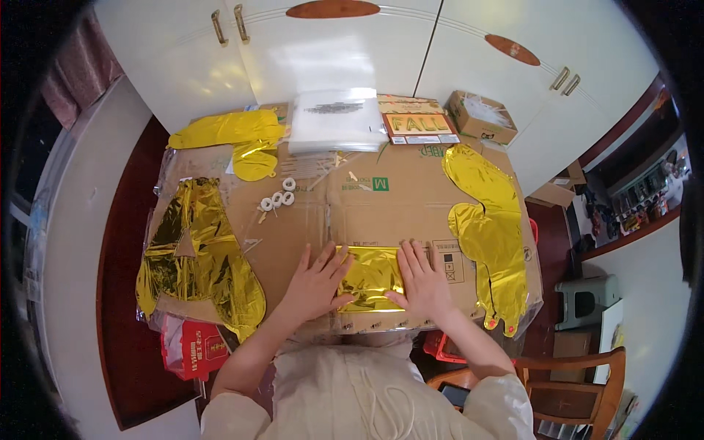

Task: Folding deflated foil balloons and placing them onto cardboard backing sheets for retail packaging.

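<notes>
Near the front edge of the cardboard-covered table, a folded rectangle of shiny gold foil (372, 279) lies flat. My left hand (318, 280) rests palm down on its left edge, fingers stretched out. On its right edge lies my right hand (424, 281), also flat with fingers spread. Further left is a flat gold foil balloon (213, 242) with two splayed legs and a small triangular hole. Another flat gold foil balloon (506, 253) lies at the right, its end near the table's front corner. A third gold foil balloon (227, 132) is at the far left.
Several small white ribbon rolls (277, 199) sit left of centre, near thin clear sticks (304, 168). At the back are a stack of clear plastic bags (336, 132), a printed card (420, 129) and an open carton (480, 121). White cabinets (308, 59) stand behind; a wooden chair (572, 389) is right.
</notes>
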Motion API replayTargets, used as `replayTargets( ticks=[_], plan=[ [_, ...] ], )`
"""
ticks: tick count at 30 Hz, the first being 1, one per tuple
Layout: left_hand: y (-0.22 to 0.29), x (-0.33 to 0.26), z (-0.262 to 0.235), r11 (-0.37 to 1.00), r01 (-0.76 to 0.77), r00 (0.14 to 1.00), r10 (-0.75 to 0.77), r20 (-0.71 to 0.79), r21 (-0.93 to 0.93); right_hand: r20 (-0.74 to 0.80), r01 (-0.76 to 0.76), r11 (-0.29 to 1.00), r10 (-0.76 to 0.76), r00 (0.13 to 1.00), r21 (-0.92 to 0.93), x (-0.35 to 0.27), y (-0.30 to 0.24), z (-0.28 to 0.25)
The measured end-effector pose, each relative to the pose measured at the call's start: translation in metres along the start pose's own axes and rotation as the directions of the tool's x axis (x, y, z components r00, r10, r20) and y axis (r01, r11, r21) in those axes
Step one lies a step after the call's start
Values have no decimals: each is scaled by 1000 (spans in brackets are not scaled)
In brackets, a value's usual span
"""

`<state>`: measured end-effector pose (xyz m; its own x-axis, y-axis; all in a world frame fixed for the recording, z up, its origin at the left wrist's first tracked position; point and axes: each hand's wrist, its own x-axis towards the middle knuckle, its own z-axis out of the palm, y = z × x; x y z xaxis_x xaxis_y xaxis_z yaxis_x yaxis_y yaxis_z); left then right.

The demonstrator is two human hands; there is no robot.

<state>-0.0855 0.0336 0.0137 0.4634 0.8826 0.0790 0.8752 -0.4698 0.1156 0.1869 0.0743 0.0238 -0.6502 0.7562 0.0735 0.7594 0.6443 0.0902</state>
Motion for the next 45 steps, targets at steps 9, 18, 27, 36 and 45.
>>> replayTargets(
  ticks=[9,18,27,36,45],
  plan=[
    [4,-40,-3,969,186,970,-207,-124,-161,-88,188,963,-174,981,191,26,-23,-6],
    [-25,-14,-10,1000,5,990,-8,-138,-27,-104,236,952,-219,970,193,37,-25,11],
    [-39,-9,-12,991,-127,987,122,-103,-49,-104,232,954,-216,971,191,38,-25,11],
    [1,-30,-18,982,27,975,-68,-212,-188,-28,99,893,-97,995,440,63,-11,-6],
    [56,-44,-3,970,-228,964,213,-163,-86,248,45,805,-234,940,591,103,11,3]
  ],
)
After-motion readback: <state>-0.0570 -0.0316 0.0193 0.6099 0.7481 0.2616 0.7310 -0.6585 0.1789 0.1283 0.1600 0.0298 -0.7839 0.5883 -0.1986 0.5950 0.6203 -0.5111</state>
